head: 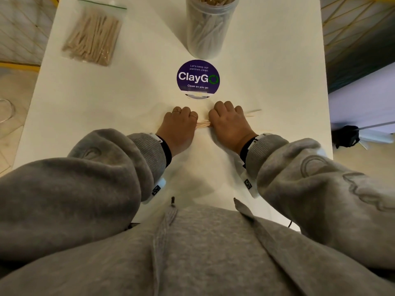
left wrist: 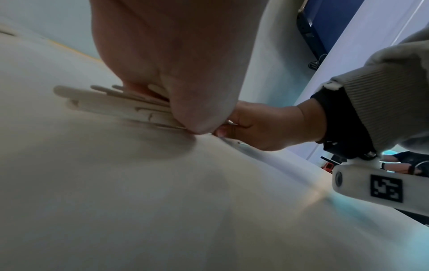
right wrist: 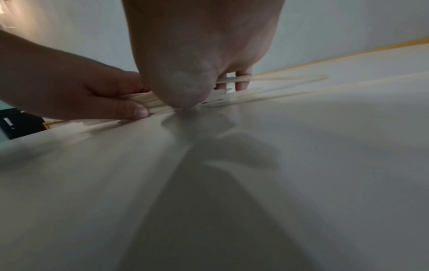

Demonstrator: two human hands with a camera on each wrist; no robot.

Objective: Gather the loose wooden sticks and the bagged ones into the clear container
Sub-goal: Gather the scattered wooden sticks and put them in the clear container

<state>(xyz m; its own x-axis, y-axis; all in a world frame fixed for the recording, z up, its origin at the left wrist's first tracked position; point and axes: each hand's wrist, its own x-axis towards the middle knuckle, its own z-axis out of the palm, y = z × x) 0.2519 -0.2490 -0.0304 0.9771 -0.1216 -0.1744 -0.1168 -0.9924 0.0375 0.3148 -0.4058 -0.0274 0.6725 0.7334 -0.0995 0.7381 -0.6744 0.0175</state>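
Both hands lie side by side on the white table (head: pixel 85 107), curled over one bunch of loose wooden sticks (head: pixel 203 124). My left hand (head: pixel 180 122) grips the bunch's left part; stick ends (left wrist: pixel 97 99) poke out past it in the left wrist view. My right hand (head: pixel 229 120) grips the right part, and a few stick ends (head: pixel 253 113) fan out beyond it, seen as long sticks (right wrist: pixel 285 78) in the right wrist view. The clear container (head: pixel 210 24), holding several sticks, stands at the far middle. The zip bag of sticks (head: pixel 94 37) lies at the far left.
A round purple ClayGo sticker (head: pixel 198 77) sits on the table between my hands and the container. The table's right edge (head: pixel 328 103) borders a darker floor area. A black object (head: pixel 346 135) lies off the table at the right.
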